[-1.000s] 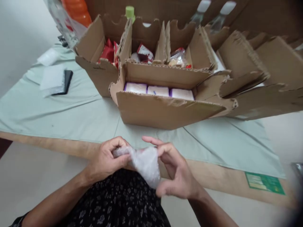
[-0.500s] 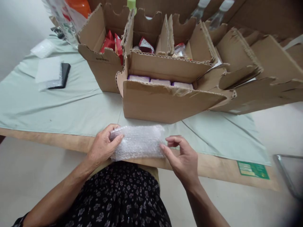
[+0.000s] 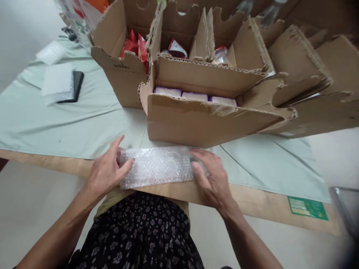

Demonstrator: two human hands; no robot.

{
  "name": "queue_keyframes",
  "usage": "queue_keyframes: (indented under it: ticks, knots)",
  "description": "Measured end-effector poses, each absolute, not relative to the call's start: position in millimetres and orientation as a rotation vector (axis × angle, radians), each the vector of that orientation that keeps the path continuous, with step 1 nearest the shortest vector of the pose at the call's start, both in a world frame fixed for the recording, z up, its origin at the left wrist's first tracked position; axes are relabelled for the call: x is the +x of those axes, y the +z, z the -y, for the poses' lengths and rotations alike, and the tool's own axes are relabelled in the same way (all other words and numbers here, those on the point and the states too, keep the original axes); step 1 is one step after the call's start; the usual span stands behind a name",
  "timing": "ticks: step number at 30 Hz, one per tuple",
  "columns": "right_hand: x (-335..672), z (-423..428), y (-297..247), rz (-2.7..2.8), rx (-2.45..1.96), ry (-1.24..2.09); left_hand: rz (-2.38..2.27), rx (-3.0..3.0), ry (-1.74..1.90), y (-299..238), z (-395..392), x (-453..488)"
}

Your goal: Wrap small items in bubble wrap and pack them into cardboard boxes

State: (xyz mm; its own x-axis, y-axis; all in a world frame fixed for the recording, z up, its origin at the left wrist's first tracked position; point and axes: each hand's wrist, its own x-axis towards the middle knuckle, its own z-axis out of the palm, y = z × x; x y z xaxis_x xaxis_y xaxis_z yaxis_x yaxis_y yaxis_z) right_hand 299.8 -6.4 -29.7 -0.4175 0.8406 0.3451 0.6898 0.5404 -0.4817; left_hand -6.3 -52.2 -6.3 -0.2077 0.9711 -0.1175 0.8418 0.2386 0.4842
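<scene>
A sheet of bubble wrap (image 3: 157, 166) lies flat at the table's near edge, partly on the pale green cloth (image 3: 70, 123). My left hand (image 3: 108, 170) rests on its left end with fingers stretched out and the thumb on top. My right hand (image 3: 211, 177) presses flat on its right end, fingers extended. Just behind the wrap stands an open cardboard box (image 3: 196, 125) holding three white packs with purple edges (image 3: 195, 96).
More open cardboard boxes (image 3: 123, 71) with red snack packets (image 3: 134, 45) stand behind. A black phone under white pads (image 3: 60, 84) lies at the left. A green sticker (image 3: 307, 208) marks the wooden table edge at the right. A metal tray corner (image 3: 347, 209) shows far right.
The crumpled bubble wrap has been spread out and laid flat on the table edge. Both hands went from pinching it to lying open on its ends.
</scene>
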Motion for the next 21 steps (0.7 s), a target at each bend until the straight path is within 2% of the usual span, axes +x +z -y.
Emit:
queue_keyframes:
  ticks: [4, 9, 12, 16, 18, 21]
  knots:
    - [293.3, 11.5, -28.8, 2.201, -1.236, 0.22, -2.092, 2.116, 0.754, -11.8, 66.3, 10.8]
    - [271.4, 22.0, -42.6, 2.594, -1.014, 0.314, -1.48, 2.511, 0.35, -27.4, 72.7, 23.7]
    - [300.5, 21.7, -47.5, 2.476, -1.099, 0.42, -1.351, 2.452, 0.331, -24.9, 73.4, 1.2]
    - [328.7, 13.1, -49.8, 2.197, -1.429, 0.266, -1.826, 2.272, 0.674, -19.6, 78.2, -19.9]
    - [318.8, 8.9, -53.5, 2.204, -1.529, 0.159, -2.068, 2.124, 0.676, -24.5, 79.8, -16.3]
    - [290.6, 9.5, -58.8, 2.232, -1.506, 0.146, -2.159, 1.997, 0.69, -35.4, 83.3, 1.1]
